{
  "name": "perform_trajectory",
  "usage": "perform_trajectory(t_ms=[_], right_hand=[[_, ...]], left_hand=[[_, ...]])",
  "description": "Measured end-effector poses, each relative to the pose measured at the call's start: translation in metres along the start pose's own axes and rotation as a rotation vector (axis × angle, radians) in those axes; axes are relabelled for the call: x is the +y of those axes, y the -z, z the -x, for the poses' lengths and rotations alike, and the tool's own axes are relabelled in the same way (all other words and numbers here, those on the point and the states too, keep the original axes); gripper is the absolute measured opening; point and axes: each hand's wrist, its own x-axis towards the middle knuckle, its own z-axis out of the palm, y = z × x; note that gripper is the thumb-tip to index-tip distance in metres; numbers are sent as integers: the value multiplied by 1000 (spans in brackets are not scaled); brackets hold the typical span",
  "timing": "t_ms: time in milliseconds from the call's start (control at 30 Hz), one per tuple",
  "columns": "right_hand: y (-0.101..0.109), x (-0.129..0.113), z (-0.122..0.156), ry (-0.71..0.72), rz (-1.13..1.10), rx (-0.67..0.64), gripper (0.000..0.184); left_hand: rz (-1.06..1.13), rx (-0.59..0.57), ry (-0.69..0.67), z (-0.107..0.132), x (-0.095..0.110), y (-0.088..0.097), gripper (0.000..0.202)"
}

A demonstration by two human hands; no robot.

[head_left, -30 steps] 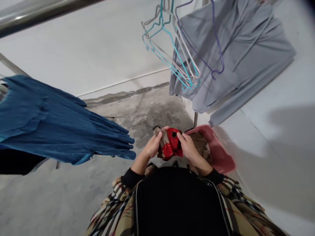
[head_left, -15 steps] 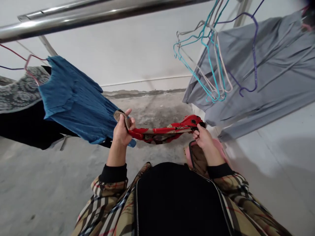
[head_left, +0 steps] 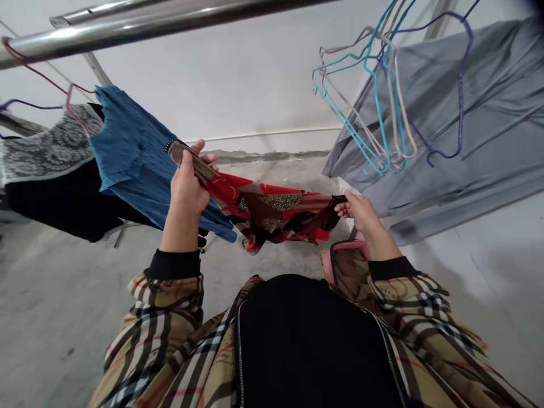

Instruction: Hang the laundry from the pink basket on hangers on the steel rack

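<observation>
You wore a plaid jacket (head_left: 157, 328), unzipped over a black top (head_left: 314, 340), bottom of frame. Black cuffs sat at both wrists. Your left hand (head_left: 186, 184), left of center, had the brown end of a red patterned cloth (head_left: 280, 204): thumb pressed on top, other fingers loosely bent and partly spread, tips past the edge. Your right hand (head_left: 359, 209), right of center, pinched the dark other end, thumb and fingers closed together on it. Cloth was mid-frame, stretched between both hands, off the floor, middle sagging in folds; red, brown, black, with speckled patches.

Pink basket (head_left: 326, 267) was lower right of center, partly hidden by your right forearm, with brown fabric (head_left: 351, 267) inside. Blue dress (head_left: 136, 147) hung at left, just behind your left hand; whether they touched, can't tell. Black clothing (head_left: 63, 198) with a gray floral part (head_left: 51, 136) hung at far left.

Turquoise and pale hangers (head_left: 377, 107) were bunched upper right, purple hanger (head_left: 461, 96) beside them, big gray garment (head_left: 471, 119) behind. Metal rail (head_left: 170, 25) crossed the upper left. Gray floor (head_left: 55, 300) lay below; white wall (head_left: 238, 85) stood at the back.
</observation>
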Motion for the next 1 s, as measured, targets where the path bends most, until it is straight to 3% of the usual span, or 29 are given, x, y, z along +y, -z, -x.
perform_trajectory(t_ms=[167, 367, 500, 667, 800, 1000], right_hand=[[-4, -14, 3, 58, -60, -61, 28], [-7, -17, 4, 65, -70, -8, 22], [0, -9, -5, 88, -112, -1, 18], [-10, 16, -3, 87, -113, -12, 7], [-45, 54, 22, 165, 54, -204, 32], [-93, 94, 45, 371, 160, -542, 43]], left_hand=[[-154, 20, -57, -6, 9, 9, 34], [-302, 44, -16, -6, 16, 12, 29], [-311, -2, 62, -2, 14, -3, 31], [-141, -77, 169, 6, 0, -41, 39], [-25, -103, 200, 12, -10, -72, 44], [-30, -241, 218, 28, -10, -99, 45]])
